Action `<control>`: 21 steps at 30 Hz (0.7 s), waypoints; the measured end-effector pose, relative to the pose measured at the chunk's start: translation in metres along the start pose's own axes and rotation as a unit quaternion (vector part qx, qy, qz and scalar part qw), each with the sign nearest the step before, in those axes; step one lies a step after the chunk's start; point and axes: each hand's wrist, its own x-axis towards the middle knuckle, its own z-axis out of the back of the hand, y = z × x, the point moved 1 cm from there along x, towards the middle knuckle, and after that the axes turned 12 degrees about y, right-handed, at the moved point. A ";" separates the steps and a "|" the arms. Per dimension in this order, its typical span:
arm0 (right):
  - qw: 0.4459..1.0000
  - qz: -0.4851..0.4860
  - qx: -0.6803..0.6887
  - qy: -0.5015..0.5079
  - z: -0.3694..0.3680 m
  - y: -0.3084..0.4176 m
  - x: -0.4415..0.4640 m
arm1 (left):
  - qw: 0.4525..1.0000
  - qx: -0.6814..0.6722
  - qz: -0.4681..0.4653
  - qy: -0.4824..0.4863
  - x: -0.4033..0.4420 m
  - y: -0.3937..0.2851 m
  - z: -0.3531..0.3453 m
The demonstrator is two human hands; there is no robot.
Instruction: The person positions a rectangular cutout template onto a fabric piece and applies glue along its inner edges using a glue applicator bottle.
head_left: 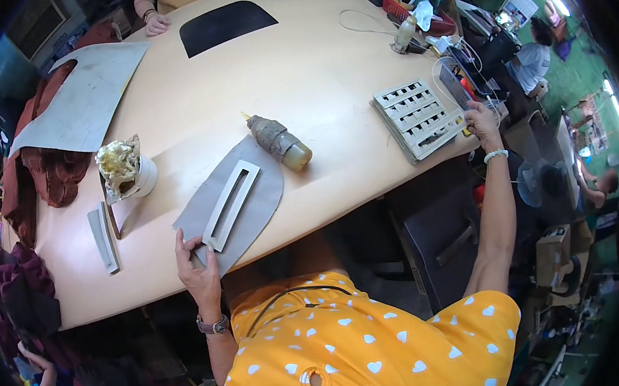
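- Far left, reddish-brown cloth (56, 175) lies partly under a pale sheet (91, 84) on the desk (333, 65); both are apart from the hands;
- next, a curved grey strip (102, 239) lies loose near a white tub (147, 177) with a crumpled, stained liner (116, 165);
- the left hand (200, 275) is loosely open, fingers spread at the near end of a grey piece (258, 204), thumb against a slotted frame (223, 223);
- the frame is already laid lengthwise on the piece, near the desk's edge; whether anything is marked or fixed there is too small to tell;
- a black panel (228, 26) lies farther back, apart from the frame, near another person's hand (157, 24);
- a wrapped bottle (278, 142) lies on its side by the grey piece's far end, in neither hand;
- at right, the right hand (483, 123) reaches beside a stack of slotted boards (419, 118), fingers bent; whether they grip anything, I cannot tell.
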 end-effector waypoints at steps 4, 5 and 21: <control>0.997 0.005 -0.075 -0.031 0.004 -0.027 0.015 | 1.000 -0.007 0.004 0.002 0.000 -0.001 0.000; 0.991 0.009 -0.120 -0.055 0.004 -0.033 0.017 | 1.000 -0.013 0.005 0.002 0.000 0.000 0.000; 0.899 0.340 -0.265 0.073 -0.313 0.032 -0.146 | 0.994 0.069 -0.082 -0.013 0.000 -0.001 0.004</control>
